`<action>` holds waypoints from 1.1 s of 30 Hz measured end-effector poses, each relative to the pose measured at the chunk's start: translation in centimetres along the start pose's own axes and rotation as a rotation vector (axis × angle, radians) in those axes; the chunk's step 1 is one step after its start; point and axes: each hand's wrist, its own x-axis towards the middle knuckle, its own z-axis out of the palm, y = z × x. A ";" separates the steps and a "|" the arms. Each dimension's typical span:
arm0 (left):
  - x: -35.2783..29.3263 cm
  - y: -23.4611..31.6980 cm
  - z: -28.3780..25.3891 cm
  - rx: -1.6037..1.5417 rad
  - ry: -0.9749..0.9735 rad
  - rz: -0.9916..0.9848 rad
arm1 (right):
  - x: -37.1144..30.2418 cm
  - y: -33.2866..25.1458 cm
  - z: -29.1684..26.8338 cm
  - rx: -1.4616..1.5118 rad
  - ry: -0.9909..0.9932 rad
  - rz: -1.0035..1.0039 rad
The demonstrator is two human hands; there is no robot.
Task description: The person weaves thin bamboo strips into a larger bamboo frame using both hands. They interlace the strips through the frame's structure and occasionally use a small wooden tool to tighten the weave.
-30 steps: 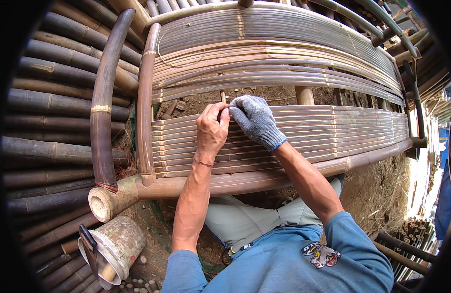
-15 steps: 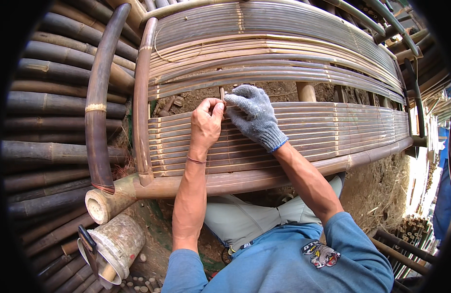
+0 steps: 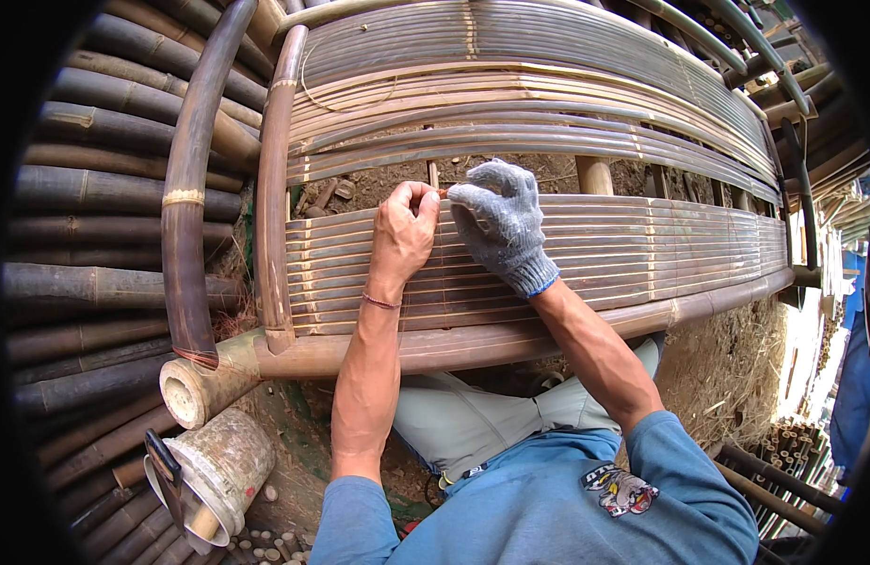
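My bare left hand (image 3: 403, 229) is closed in a pinch at the inner edge of the near bamboo slats (image 3: 548, 254). Facing it, my right hand (image 3: 503, 226), in a grey knitted glove with a blue cuff, has thumb and forefinger curled together. A short bit of thin reddish-brown cord (image 3: 443, 193) shows between the fingertips of both hands; the rest of it there is hidden by the fingers. Both hands are over the gap between the near slats and the loose middle slats (image 3: 510, 132). Fine reddish strands cross the near slats below my left hand.
A thick bamboo rail (image 3: 407, 350) runs along the frame's near side, with a curved bamboo post (image 3: 184, 207) at left. Bamboo poles (image 3: 77, 231) are stacked beyond it. A dirty white bucket (image 3: 230, 461) holding a black-handled tool (image 3: 162, 457) stands lower left.
My left hand has shifted slightly right and up. The gloved right hand has turned a little and moved slightly right, its fingers more curled; more of the cord shows between the hands.
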 end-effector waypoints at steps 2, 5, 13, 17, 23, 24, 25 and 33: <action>0.1 0.1 0.1 -0.011 -0.003 0.023 | 0.1 0.2 0.2 -0.051 -0.034 -0.043; 0.0 0.3 -0.2 -0.050 -0.056 -0.022 | 0.3 0.6 0.5 -0.070 -0.085 -0.065; 0.1 1.2 -1.4 -0.195 -0.197 -0.137 | 0.0 0.8 0.8 -0.043 -0.091 -0.053; 0.6 1.7 -1.8 -0.124 -0.273 -0.196 | -0.6 1.4 1.3 -0.091 -0.148 -0.044; -0.5 1.6 -0.7 0.221 -0.029 0.211 | 3.0 2.6 -1.5 -0.340 -0.092 -0.163; -1.1 2.6 -0.6 0.336 0.054 0.293 | 3.0 2.0 -2.4 -0.314 -0.116 -0.085; -2.4 3.6 -0.8 0.393 0.138 0.324 | 2.9 1.2 -3.3 -0.281 -0.139 -0.010; -22.0 16.3 2.2 0.209 -0.481 0.464 | -2.4 -5.7 -9.3 1.295 -0.369 1.341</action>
